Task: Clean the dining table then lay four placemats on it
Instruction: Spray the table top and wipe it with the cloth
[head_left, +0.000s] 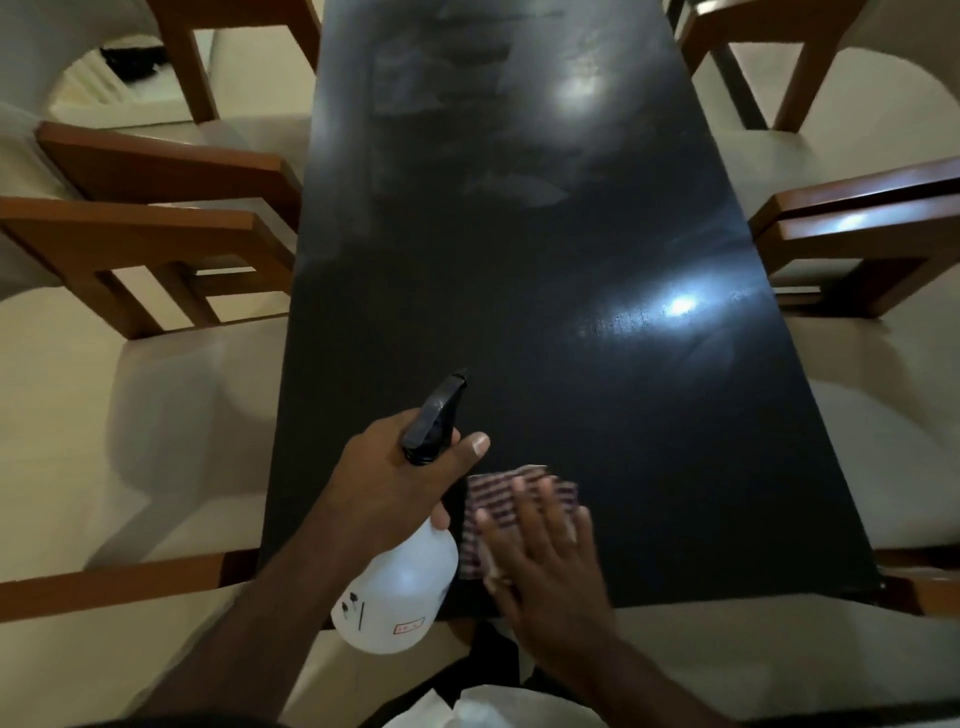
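Observation:
A long black dining table (545, 260) runs away from me, with smeared wet streaks at its far end. My left hand (400, 483) grips the neck of a white spray bottle (400, 587) with a black trigger head, held tilted over the table's near left corner. My right hand (545, 566) lies flat, fingers spread, on a striped cloth (498, 493) pressed against the tabletop near the front edge. The hand is blurred. No placemats are visible.
Wooden armchairs with cream seats stand along both sides: two on the left (156, 244), two on the right (857, 228). A chair arm (104, 582) sits close at the near left. White fabric (467, 712) shows at the bottom edge.

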